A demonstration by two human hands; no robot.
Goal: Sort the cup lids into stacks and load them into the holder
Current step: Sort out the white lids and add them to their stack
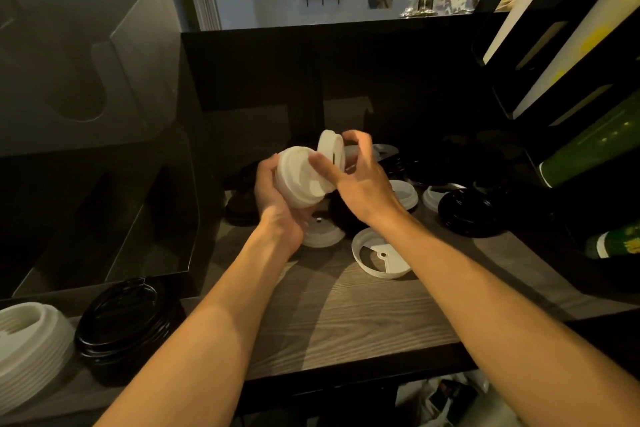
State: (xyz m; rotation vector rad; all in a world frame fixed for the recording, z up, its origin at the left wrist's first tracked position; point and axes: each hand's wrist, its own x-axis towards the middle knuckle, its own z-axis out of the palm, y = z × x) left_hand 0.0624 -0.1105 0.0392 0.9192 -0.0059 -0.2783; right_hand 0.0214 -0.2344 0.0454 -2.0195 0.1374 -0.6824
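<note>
My left hand point(273, 194) grips a short stack of white lids point(298, 180) above the wooden counter. My right hand point(356, 180) pinches a single white lid point(330, 149), tilted on edge just above and beside that stack. Loose lids lie under and behind the hands: an upturned white lid point(379, 256), a flat white lid point(322, 234), two more white ones point(403, 194) and a black stack point(471, 215) on the right. At the lower left stand a tall stack of white lids point(29, 343) and a black lid stack point(123, 319).
A dark box-like holder point(97, 218) with open compartments fills the left side. Slanted racks with cup sleeves and green tubes point(595, 146) rise on the right. A dark back wall closes the counter point(346, 315), whose front edge runs near my forearms.
</note>
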